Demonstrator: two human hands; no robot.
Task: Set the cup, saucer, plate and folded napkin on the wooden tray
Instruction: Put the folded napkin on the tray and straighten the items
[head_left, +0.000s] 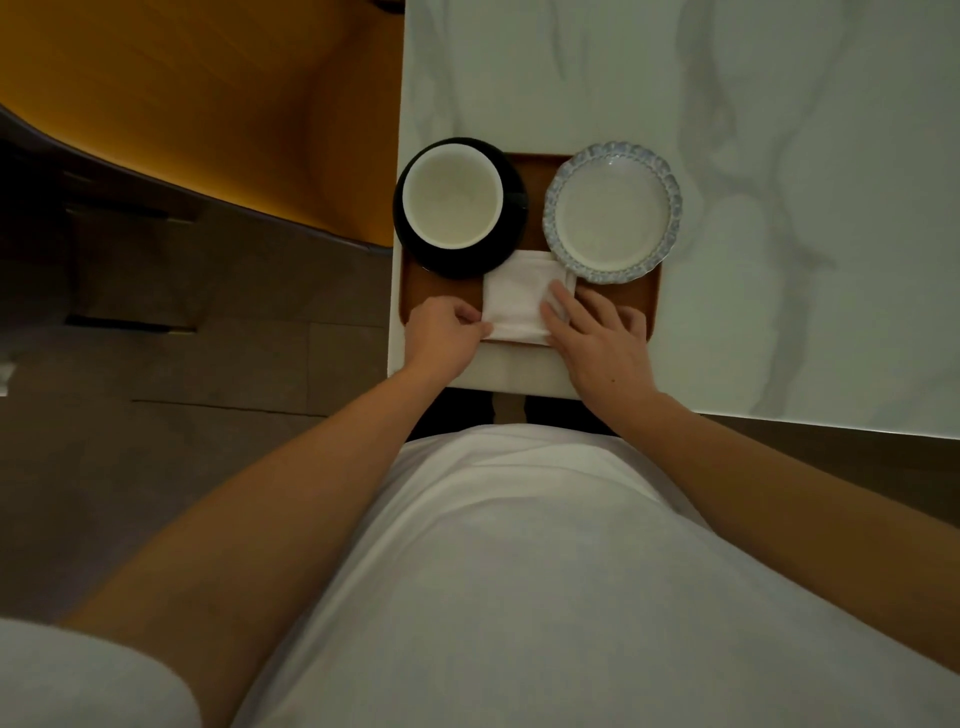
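Note:
A wooden tray (647, 299) lies at the near left corner of the marble table. On its left stands a cup (452, 201), white inside, on a black saucer (514, 234). A white plate (613, 213) with a scalloped blue rim sits on the tray's right. A white folded napkin (517, 304) lies at the tray's front, between them. My left hand (447, 332) pinches the napkin's near left corner. My right hand (597, 338) lies flat with its fingertips pressing on the napkin's right edge.
The white marble table (779, 156) stretches back and to the right. An orange seat (182, 104) stands to the left of the table, over a dark tiled floor. My white shirt fills the lower frame.

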